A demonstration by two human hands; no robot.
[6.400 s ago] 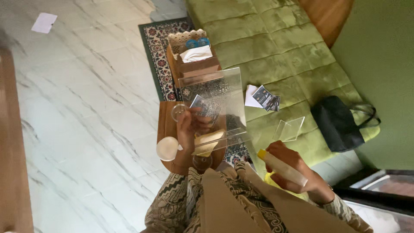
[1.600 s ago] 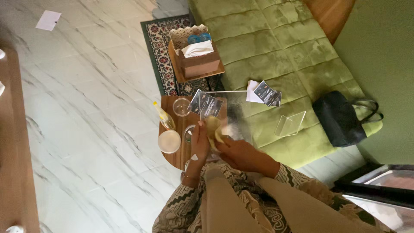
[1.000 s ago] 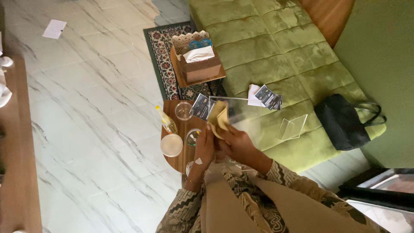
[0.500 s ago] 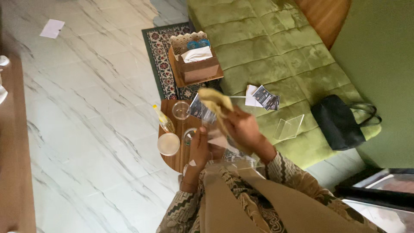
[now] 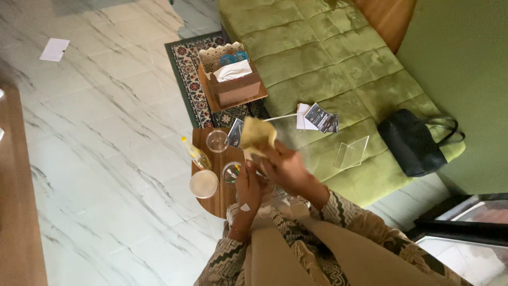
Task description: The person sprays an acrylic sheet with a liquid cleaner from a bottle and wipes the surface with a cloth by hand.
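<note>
A yellowish cloth (image 5: 257,136) is gripped in the right hand (image 5: 284,168) and held above the far edge of a small wooden table (image 5: 218,188). The left hand (image 5: 248,185) is closed against a clear sheet (image 5: 275,159) over the table's right edge. On the table, 2 clear cups (image 5: 217,141), a spray bottle (image 5: 194,153) and a round lid (image 5: 203,184) are seen.
</note>
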